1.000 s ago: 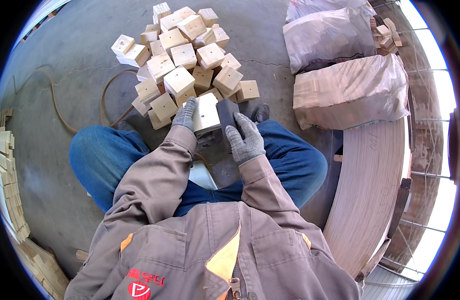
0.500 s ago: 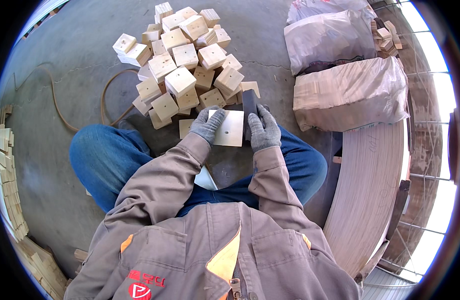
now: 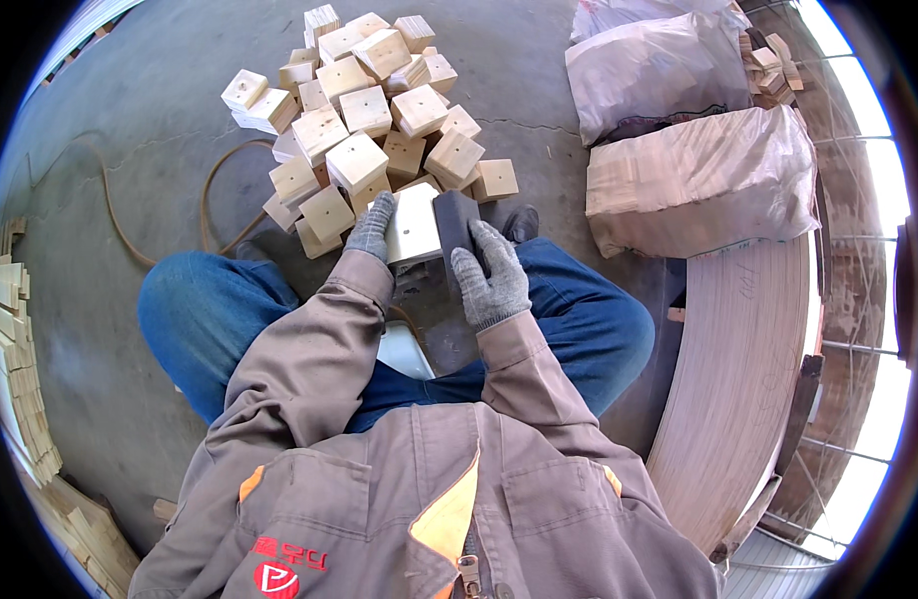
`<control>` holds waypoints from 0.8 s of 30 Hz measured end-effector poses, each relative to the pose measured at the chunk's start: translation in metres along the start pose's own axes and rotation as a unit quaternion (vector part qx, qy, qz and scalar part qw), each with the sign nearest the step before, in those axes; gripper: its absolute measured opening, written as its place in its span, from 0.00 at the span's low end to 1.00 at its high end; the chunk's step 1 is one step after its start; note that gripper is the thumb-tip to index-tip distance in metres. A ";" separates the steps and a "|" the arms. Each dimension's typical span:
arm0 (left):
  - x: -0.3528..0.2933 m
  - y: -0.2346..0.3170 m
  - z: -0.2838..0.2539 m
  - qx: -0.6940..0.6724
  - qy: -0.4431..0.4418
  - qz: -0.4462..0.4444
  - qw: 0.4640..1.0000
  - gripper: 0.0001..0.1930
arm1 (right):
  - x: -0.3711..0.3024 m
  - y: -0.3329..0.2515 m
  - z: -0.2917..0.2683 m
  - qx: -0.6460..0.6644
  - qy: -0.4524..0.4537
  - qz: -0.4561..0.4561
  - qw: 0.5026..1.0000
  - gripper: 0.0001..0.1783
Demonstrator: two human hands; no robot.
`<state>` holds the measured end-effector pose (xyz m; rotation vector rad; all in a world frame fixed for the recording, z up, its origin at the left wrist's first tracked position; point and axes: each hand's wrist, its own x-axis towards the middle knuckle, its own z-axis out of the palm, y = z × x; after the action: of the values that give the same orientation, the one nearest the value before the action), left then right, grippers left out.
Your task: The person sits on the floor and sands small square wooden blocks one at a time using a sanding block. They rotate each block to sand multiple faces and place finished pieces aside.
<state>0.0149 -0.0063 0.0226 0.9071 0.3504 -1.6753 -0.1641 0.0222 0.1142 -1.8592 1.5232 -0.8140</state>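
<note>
In front of my crossed legs, my left hand (image 3: 372, 230), in a grey knit glove, grips the left side of a square wooden block (image 3: 411, 228) with a small hole in its pale face. My right hand (image 3: 493, 277), gloved alike, is closed around a dark rectangular block (image 3: 456, 222) that looks like a sanding block. This dark block lies against the right side of the wooden one. Just beyond my hands rises a loose heap of similar wooden blocks (image 3: 365, 112), many with a hole in the face.
Wrapped bundles (image 3: 698, 185) stand at the far right, beside a long stack of boards (image 3: 733, 349). Wood strips (image 3: 15, 359) line the left edge. A brown hose (image 3: 108, 200) curls over the concrete floor (image 3: 100, 329). Something white (image 3: 403, 349) sits between my legs.
Both hands have shifted left. The wooden block has tilted so its side edge shows, and the dark block, upright and apart before, now meets its right side.
</note>
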 end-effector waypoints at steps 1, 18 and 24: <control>-0.005 0.001 0.003 -0.001 0.003 -0.008 1.000 0.24 | 0.001 -0.001 0.000 0.001 -0.001 0.005 1.000 0.28; -0.016 -0.024 0.011 0.012 -0.014 -0.037 0.999 0.24 | 0.046 0.028 0.000 0.033 0.053 0.048 0.997 0.27; -0.007 -0.001 0.002 -0.058 -0.061 -0.039 0.996 0.29 | 0.000 -0.006 -0.002 -0.039 -0.006 -0.023 0.999 0.28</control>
<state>0.0138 -0.0023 0.0283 0.7092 0.4008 -1.7542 -0.1622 0.0231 0.1197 -1.9589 1.5288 -0.7728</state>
